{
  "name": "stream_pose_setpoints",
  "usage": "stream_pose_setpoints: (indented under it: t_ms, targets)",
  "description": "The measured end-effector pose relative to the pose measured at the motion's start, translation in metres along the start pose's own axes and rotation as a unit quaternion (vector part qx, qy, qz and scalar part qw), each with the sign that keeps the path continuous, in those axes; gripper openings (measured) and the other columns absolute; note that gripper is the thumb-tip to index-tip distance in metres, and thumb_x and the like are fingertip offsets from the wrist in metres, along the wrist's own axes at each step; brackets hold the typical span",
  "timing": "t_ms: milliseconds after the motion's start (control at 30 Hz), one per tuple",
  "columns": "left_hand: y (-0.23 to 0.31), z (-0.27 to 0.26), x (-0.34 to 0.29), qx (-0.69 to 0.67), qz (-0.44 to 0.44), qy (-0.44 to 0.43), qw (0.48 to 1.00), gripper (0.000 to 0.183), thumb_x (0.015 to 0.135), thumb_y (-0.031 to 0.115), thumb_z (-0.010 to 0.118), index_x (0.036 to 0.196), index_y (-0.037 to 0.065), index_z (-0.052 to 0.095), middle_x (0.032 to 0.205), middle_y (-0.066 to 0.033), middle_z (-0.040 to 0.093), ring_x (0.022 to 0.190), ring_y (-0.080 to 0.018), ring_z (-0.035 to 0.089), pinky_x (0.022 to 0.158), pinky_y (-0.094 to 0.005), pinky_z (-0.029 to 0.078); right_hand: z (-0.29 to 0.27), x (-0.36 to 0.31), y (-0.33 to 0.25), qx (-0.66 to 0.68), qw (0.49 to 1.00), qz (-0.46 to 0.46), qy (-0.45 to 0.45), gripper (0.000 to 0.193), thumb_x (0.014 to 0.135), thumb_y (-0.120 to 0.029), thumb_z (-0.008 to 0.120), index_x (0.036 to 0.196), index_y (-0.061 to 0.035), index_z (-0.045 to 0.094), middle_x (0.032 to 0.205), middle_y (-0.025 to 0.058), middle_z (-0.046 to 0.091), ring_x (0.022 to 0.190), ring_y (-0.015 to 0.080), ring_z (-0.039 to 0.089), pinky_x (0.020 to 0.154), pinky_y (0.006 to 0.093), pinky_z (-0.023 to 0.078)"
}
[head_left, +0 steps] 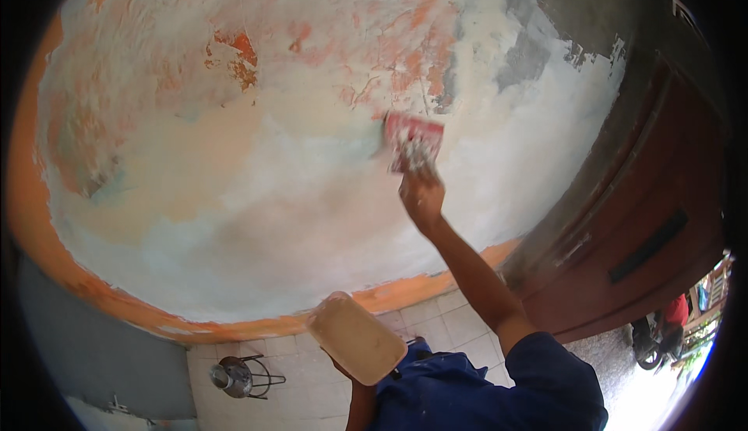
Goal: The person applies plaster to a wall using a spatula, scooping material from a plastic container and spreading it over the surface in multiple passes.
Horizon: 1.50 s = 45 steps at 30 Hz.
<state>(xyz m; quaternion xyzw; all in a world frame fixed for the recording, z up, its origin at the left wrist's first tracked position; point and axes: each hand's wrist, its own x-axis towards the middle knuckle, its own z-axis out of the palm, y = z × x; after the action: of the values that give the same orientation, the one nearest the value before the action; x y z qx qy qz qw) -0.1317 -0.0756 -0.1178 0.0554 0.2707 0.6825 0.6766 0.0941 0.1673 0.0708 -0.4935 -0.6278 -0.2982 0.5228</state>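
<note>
My right arm reaches up to the wall (296, 143), which is coated in patchy white and cream filler. In my right hand (423, 197) is a red plastering float (419, 129), its flat face at the wall and its handle smeared with white paste; motion blurs it a little. Low in front of my body, my left hand (341, 369) grips a tan rectangular board (360, 339) with rounded corners from underneath. Most of the left fingers are hidden behind that board. Bare orange and red patches show through the coat above the float, with grey areas to its upper right.
A small stool (261, 380) with a dark round pot-like thing (231, 376) stands on the tiled floor (300, 369) at lower left. A dark red door (608, 236) lies to the right. Beyond it, a motorbike (650, 345) is outside. A grey wall (101, 337) borders the left.
</note>
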Motion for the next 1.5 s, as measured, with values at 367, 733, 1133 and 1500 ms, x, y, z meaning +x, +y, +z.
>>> stream_pose_setpoints:
  t_ms: [367,733,1133,1500]
  targets:
    - [0.0,-0.004,-0.001,-0.004,0.006,0.003,1.0,0.069,0.092,0.061,0.034,0.141,0.013,0.034,0.137,-0.0098,0.045,0.121,-0.0295,0.048,0.098,-0.0497,0.043,-0.057,-0.036,-0.041,0.106,0.992,0.06,0.013,0.036,0.072,0.013,0.053,0.101,-0.0023,0.067,0.086,0.0163,0.067,0.072,0.0297,0.066,0.059,0.0353,0.053]
    - [-0.004,-0.002,0.0,-0.001,0.003,0.0,1.0,0.068,0.092,0.061,0.034,0.14,0.012,0.035,0.136,-0.0101,0.045,0.12,-0.0292,0.049,0.098,-0.0487,0.043,0.005,-0.033,-0.024,0.064,0.998,0.008,-0.028,0.06,0.072,0.008,0.052,0.131,-0.0045,0.05,0.131,0.0172,0.052,0.121,0.0331,0.051,0.096,0.0395,0.046]
    - [-0.007,-0.008,-0.006,-0.008,0.006,0.008,1.0,0.068,0.093,0.06,0.033,0.14,0.012,0.035,0.135,-0.0104,0.046,0.119,-0.0288,0.049,0.097,-0.0477,0.044,-0.039,0.043,0.003,-0.016,0.994,0.051,0.096,0.043,0.073,0.01,0.055,0.115,0.0001,0.062,0.105,0.0209,0.065,0.093,0.0364,0.065,0.076,0.0396,0.054]
    - [-0.005,-0.01,-0.01,-0.005,0.01,0.005,1.0,0.067,0.093,0.06,0.032,0.14,0.011,0.035,0.134,-0.0107,0.047,0.119,-0.0284,0.05,0.097,-0.0467,0.044,-0.005,-0.12,-0.068,0.115,0.97,0.045,-0.209,0.038,0.073,0.004,0.055,0.109,-0.0059,0.062,0.108,0.0164,0.064,0.1,0.0316,0.062,0.081,0.0391,0.053]
